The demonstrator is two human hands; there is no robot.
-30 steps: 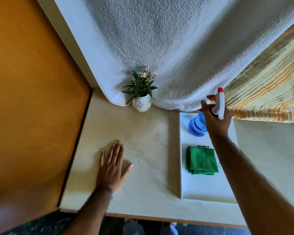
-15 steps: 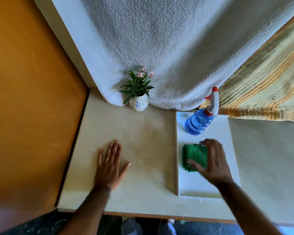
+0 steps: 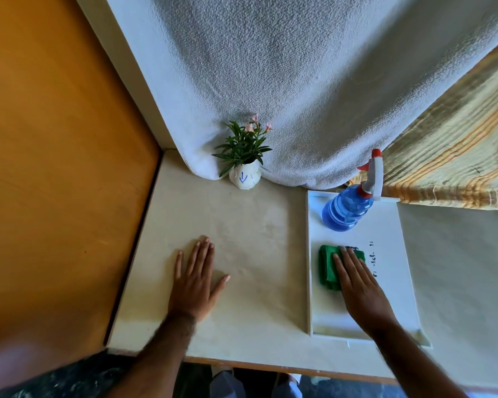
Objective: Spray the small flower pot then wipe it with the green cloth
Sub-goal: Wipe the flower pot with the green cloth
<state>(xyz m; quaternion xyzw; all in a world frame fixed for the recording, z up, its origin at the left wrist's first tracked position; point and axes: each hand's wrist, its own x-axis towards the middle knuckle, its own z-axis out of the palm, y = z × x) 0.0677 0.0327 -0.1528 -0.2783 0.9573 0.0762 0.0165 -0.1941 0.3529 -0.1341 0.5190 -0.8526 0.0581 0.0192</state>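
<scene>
A small white flower pot [image 3: 245, 178] with a blue arrow mark and a green plant stands at the back of the table, against the hanging white towel. A blue spray bottle [image 3: 347, 209] with a white and red trigger head stands at the far end of a white tray [image 3: 391, 231]. On the same tray lies the folded green cloth [image 3: 327, 267]. My right hand [image 3: 360, 288] lies flat on the cloth, fingers straight, covering its right part. My left hand [image 3: 196, 282] rests flat on the table, fingers spread, holding nothing.
An orange wooden panel [image 3: 64, 168] walls off the left side. The white towel [image 3: 285, 81] and a striped yellow cloth [image 3: 457, 156] hang behind the table. The table's front edge [image 3: 270, 366] is close to my body.
My right hand let go of the spray bottle, which now stands on the tray, and came down onto the green cloth. My left hand stayed flat on the table.
</scene>
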